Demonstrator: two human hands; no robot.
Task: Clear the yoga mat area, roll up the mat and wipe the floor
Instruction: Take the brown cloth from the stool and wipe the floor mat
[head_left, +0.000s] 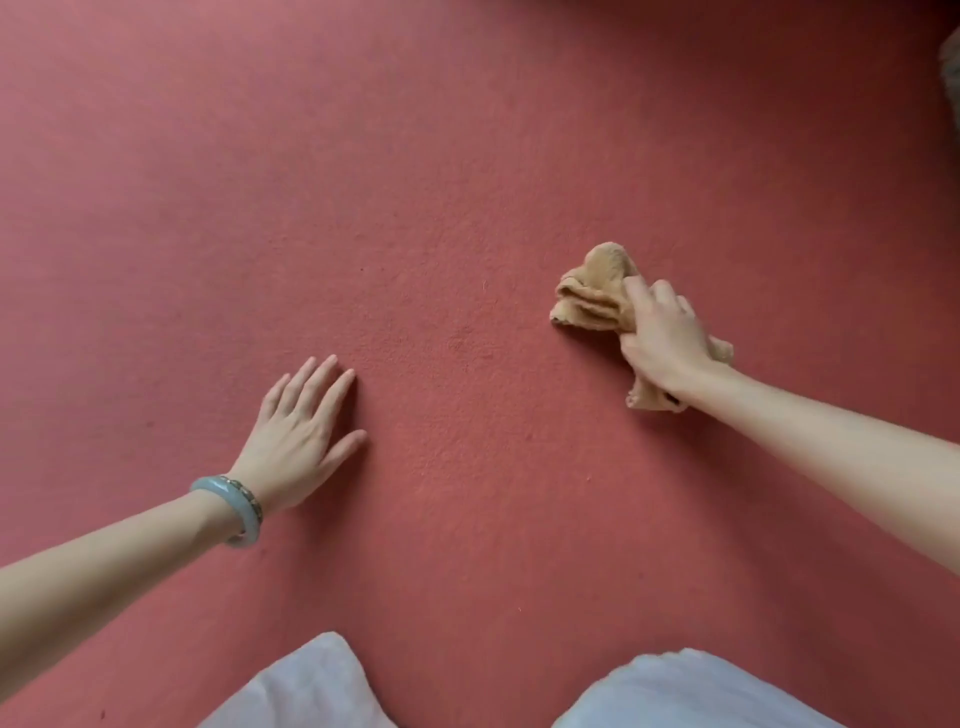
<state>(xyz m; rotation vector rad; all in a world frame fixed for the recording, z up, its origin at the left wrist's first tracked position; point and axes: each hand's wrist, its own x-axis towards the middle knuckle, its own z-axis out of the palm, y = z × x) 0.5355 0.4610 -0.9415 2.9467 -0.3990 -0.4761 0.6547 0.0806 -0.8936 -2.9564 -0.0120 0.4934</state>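
Looks like the wiping step — right hand (662, 340) is bunched around a tan cloth (592, 293) pressed on the red floor (467, 156) at right, left hand (298, 439) flat and spread, bracing nearer left — next probably sweep the cloth across.

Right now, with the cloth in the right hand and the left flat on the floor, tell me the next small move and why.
Probably sweep the tan cloth leftward across the red floor toward the left hand. The right hand already grips the bunched cloth against the floor, the left hand lies flat as a brace, and the stretch between them is bare and within reach.
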